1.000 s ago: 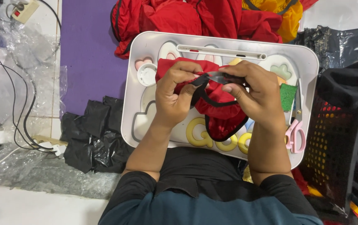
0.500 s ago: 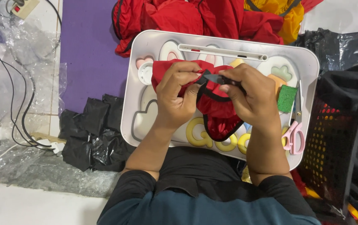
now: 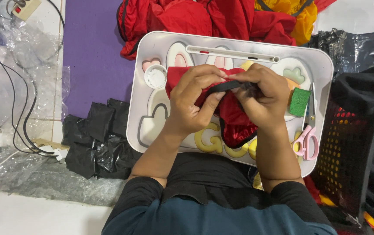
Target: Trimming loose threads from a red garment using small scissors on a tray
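— Fingers first: how do they sit?

— Left hand (image 3: 193, 102) curls its fingertips and thumb together onto the black strap (image 3: 229, 85); right hand (image 3: 263, 98) pinches the same strap just beside them — both are clamped on it.

— And the red fabric pouch (image 3: 235, 119)?

— Bunched under both sets of fingers, hanging below them over the white lap tray (image 3: 152, 48).

— Anything close by?

— Green sponge (image 3: 299, 102) just past the right knuckles, pink scissors (image 3: 307, 141) below it — and red garments (image 3: 204, 17) well beyond the fingertips.
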